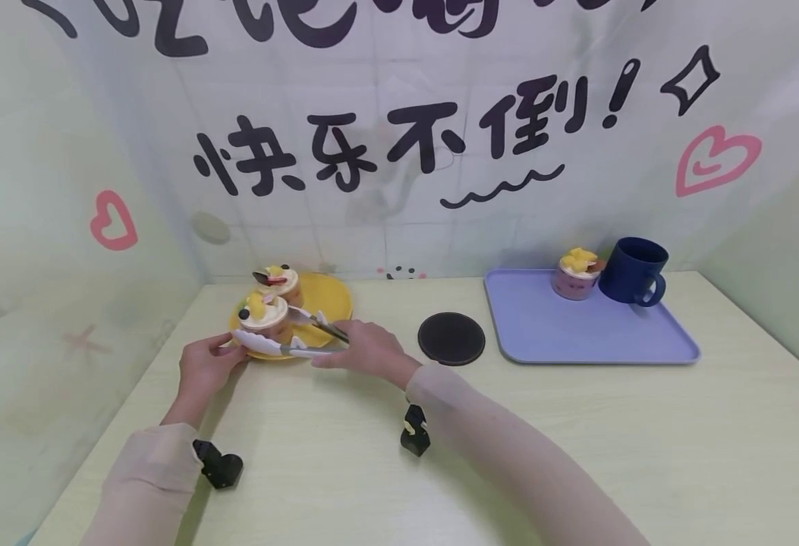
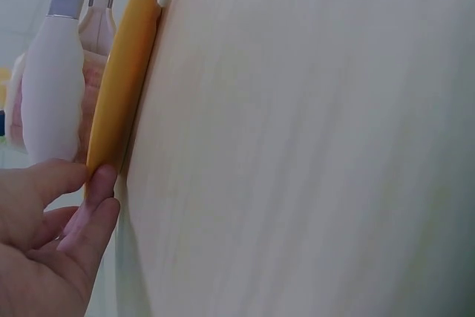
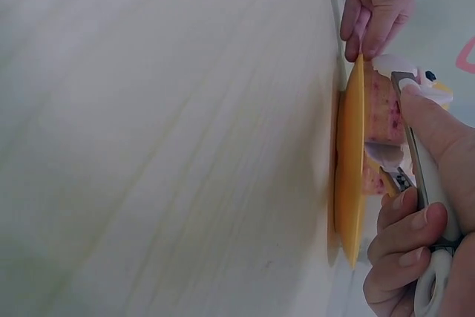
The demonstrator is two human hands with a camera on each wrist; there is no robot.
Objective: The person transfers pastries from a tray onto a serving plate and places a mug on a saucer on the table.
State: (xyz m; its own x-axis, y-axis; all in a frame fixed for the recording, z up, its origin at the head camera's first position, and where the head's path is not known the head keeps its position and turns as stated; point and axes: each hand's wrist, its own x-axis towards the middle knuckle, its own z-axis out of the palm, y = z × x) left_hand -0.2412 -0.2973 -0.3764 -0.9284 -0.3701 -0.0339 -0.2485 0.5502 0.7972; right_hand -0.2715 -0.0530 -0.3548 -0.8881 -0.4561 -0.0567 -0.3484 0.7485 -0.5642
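Observation:
My left hand (image 1: 206, 368) pinches the near left rim of a yellow plate (image 1: 336, 294), thumb above and fingers below in the left wrist view. Two pink layered dessert cups with cream and fruit stand on the plate: a front dessert cup (image 1: 271, 315) and a rear dessert cup (image 1: 288, 284). In my right hand (image 1: 372, 350) I hold a pair of tongs (image 1: 262, 343) with white scalloped tips. Those tips lie on either side of the front cup; whether both touch it I cannot tell. The right wrist view shows my fingers curled round the tongs' handle (image 3: 427, 161).
To the right of the plate lies a round black coaster (image 1: 451, 338). Farther right, a lavender tray (image 1: 577, 341) bears another dessert cup (image 1: 577, 274) and a dark blue mug (image 1: 634, 267) at its back. A printed cloth wall (image 1: 406, 243) borders the table behind.

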